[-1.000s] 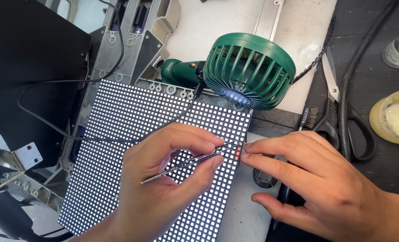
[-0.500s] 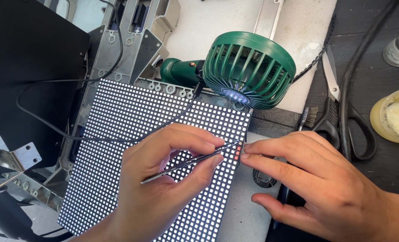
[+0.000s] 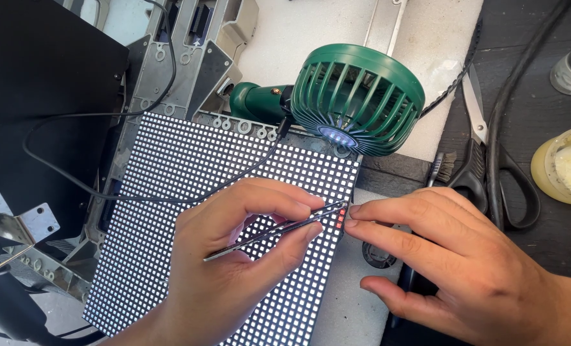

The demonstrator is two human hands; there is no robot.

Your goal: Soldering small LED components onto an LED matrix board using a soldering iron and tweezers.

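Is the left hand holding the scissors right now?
No, the left hand grips thin metal tweezers over the LED dot-matrix panel, while the black-handled scissors lie untouched on the bench.

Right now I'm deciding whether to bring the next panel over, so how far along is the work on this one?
Most of the black dot-grid LED panel looks lit white, so little seems left. In hand: the left hand pinches thin metal tweezers with tips at the panel's right edge, where a few red dots glow; the right hand rests fingertips beside them. That red spot remains unfinished.
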